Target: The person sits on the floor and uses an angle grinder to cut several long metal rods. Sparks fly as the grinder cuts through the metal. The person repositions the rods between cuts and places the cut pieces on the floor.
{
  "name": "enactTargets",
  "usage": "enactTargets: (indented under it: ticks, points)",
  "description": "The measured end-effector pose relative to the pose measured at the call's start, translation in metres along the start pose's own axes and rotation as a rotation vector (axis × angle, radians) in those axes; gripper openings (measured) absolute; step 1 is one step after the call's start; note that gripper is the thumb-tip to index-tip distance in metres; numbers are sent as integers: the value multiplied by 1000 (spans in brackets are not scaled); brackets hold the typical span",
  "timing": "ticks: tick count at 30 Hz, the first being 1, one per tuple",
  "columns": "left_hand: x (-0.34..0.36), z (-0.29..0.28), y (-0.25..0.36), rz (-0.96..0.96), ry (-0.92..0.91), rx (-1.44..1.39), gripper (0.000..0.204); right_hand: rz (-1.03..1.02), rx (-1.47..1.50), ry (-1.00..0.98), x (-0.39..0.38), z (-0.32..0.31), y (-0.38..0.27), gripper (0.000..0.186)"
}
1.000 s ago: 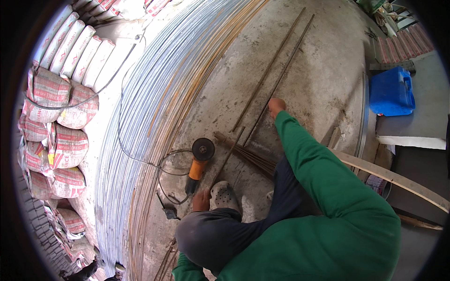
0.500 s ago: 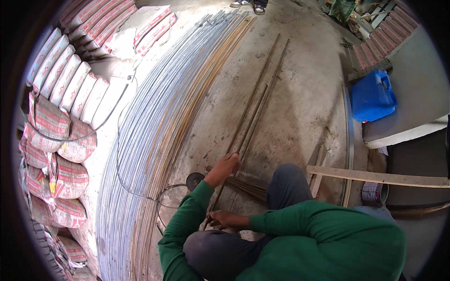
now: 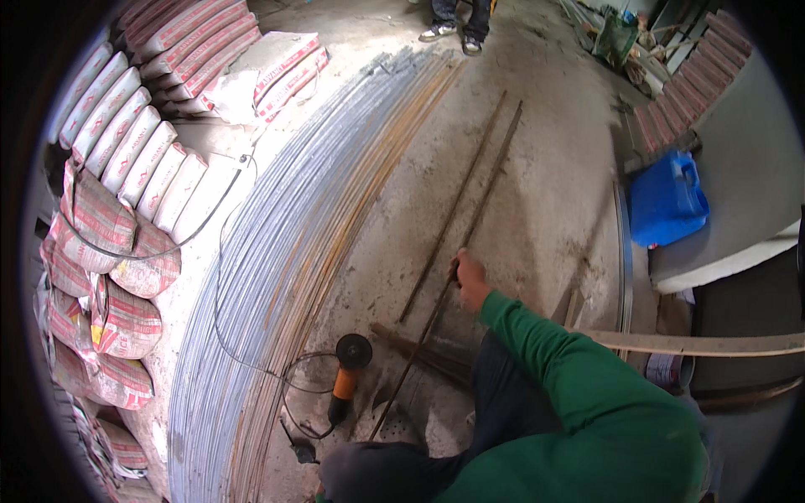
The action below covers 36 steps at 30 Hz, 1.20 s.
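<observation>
My right hand (image 3: 471,278) is closed around a long thin steel rod (image 3: 419,342), which runs from the far floor back toward my knee. A second rod (image 3: 453,210) lies on the concrete just left of it. My left hand is out of sight. An angle grinder (image 3: 345,382) with an orange body and dark disc rests on the floor left of the held rod, its cord trailing left. Beneath the held rod lies a short brown metal piece (image 3: 419,352), partly hidden by my leg.
A wide bundle of steel bars (image 3: 293,218) covers the floor to the left. Stacked cement bags (image 3: 126,142) and filled sacks (image 3: 126,318) stand beyond it. A blue jerrycan (image 3: 668,199) and a wooden plank (image 3: 696,344) are at right. Another person's shoes (image 3: 453,35) show at the far edge.
My left hand has let go of the rod and left the view. My right hand has moved forward to grip farther up. The grinder now shows fully, and the view has tilted up.
</observation>
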<state>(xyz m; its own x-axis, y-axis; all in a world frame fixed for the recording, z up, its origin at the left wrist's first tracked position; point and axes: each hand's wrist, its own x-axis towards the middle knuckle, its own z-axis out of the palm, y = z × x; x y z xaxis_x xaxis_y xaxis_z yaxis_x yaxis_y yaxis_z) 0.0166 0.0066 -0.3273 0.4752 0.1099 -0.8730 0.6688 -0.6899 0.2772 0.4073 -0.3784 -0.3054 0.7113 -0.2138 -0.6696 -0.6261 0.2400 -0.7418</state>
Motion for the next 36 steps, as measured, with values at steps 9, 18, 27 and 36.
enactTargets:
  ticks: [9,18,27,36]
  points:
    - [9,37,-1,-121,-148,-23,42,-31,-156,88,133,-34,-109,35]
    - [15,59,20,-58,-112,-46,42,104,-125,97,125,-37,5,49]
    - [44,60,39,250,165,-157,45,112,-156,-98,81,2,23,52]
    - [64,53,61,268,130,-114,46,-11,-405,-41,113,-2,26,58]
